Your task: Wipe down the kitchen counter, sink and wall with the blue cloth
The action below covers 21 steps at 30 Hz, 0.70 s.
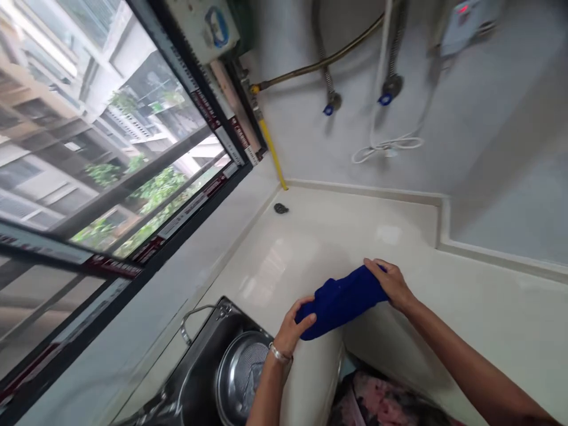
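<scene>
A folded dark blue cloth [344, 299] is stretched between my two hands, just above the pale countertop [332, 231]. My left hand [296, 322] grips its left end, thumb on top and fingers behind; a silvery bracelet sits on that wrist. At the cloth's right end, my right hand [390, 282] pinches it with the thumb on the near face. The fingertips of both hands are partly hidden by the fabric.
Left of my left arm, a steel sink [199, 349] with a faucet [189, 322] holds a metal colander [242, 367]. A dark scouring pad [281, 208] lies near the back corner, by a yellow pipe [273, 155]. Windows [146, 177] line the left; valves and hoses hang on the wall.
</scene>
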Each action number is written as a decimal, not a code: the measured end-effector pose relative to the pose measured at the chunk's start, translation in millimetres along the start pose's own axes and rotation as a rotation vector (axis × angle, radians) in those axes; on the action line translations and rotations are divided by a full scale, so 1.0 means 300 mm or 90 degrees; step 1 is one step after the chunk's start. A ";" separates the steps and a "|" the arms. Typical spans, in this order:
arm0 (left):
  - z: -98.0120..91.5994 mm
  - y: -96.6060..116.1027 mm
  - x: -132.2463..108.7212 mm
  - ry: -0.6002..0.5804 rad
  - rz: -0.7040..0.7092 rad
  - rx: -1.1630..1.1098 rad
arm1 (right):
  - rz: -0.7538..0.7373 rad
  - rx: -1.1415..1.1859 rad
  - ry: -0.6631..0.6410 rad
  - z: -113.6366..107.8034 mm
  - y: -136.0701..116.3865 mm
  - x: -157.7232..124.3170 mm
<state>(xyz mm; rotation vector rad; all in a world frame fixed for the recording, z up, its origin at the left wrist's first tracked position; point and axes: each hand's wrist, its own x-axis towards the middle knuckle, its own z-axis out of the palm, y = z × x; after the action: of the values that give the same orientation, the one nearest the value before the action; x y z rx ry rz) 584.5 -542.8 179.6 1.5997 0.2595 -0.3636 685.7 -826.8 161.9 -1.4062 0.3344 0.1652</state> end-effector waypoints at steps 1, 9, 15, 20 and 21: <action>-0.010 -0.007 0.015 -0.026 0.013 0.058 | -0.018 0.007 0.004 0.004 -0.028 -0.011; -0.069 -0.010 0.156 0.215 0.090 -0.167 | -0.176 0.091 0.028 0.007 -0.253 -0.068; -0.127 0.226 0.241 0.363 0.282 -0.002 | -0.437 0.055 0.072 0.035 -0.518 0.002; -0.174 0.526 0.277 0.462 0.429 0.056 | -0.635 0.022 0.078 0.074 -0.795 0.020; -0.190 0.544 0.287 0.422 0.434 -0.004 | -0.657 0.011 0.063 0.081 -0.819 -0.005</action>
<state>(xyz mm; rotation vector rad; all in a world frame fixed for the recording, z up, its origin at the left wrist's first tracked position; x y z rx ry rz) 730.5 -501.1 299.1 1.6554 0.1957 0.7014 763.4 -842.8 395.6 -1.4145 -0.3334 -0.7494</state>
